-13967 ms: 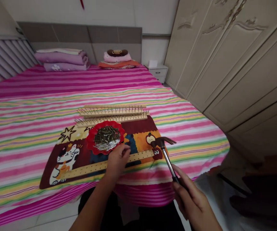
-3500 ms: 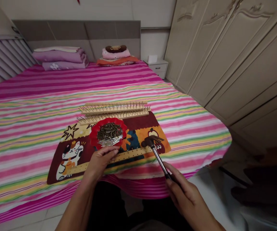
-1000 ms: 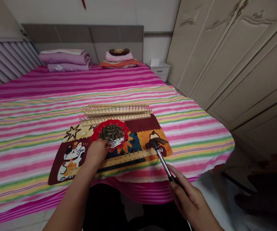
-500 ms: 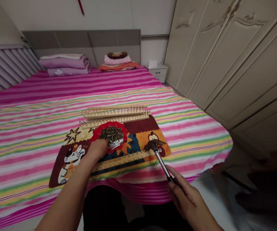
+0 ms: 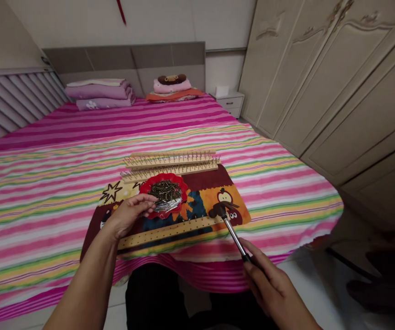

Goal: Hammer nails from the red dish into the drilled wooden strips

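Observation:
My left hand is closed in a pinch at the near left rim of a red scalloped bowl. Its fingertips hold what looks like a nail, mostly hidden by the fingers. Loose nails fill the bowl, dark ones behind and silver ones in front. My right hand grips the black handle of a claw hammer. The hammer's dark head hovers over or rests at the right end of a drilled wooden strip; I cannot tell which. Several nails stand in the strip's right part, while rows of holes show farther left.
Behind the bowl lie wooden strips bristling with upright nails. A patterned mat lies under the bowl and near strip, on a striped bedspread. Folded bedding is at the headboard. A wardrobe stands right.
My left hand has reached into the bowl and drawn back to its left rim, fingers pinched. The hammer stays in my right hand, nearly still. Over the longer span, more nails stand in the near strip.

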Tool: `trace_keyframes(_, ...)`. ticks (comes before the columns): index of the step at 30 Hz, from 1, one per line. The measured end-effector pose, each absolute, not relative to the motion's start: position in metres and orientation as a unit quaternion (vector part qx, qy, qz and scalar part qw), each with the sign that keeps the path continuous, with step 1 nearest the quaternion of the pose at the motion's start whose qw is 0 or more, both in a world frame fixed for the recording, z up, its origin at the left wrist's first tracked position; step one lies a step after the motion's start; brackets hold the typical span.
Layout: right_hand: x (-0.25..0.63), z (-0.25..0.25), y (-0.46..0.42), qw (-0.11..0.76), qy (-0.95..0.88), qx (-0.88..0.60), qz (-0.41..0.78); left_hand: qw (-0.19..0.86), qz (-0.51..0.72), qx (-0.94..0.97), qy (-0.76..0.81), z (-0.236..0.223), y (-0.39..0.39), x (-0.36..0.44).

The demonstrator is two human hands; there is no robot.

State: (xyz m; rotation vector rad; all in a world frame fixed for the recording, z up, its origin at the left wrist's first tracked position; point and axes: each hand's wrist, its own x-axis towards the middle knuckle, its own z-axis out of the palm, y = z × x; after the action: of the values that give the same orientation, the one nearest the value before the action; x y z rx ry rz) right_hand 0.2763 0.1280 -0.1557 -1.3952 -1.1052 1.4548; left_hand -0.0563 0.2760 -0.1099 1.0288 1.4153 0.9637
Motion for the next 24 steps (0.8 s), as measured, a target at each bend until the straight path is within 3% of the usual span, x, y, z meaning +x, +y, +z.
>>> trace_keyframes(11, 0.273, -0.147, 0.127, 0.394, -0.435, -0.569, 0.577, 0.625, 0.424, 0.347, 0.556, -0.106, 0.247, -0.045)
trace_keyframes(24, 0.263, -0.129, 0.127, 0.393, -0.418, -0.582, 0.576, 0.625, 0.444, 0.303, 0.566, -0.139, 0.228, -0.006)
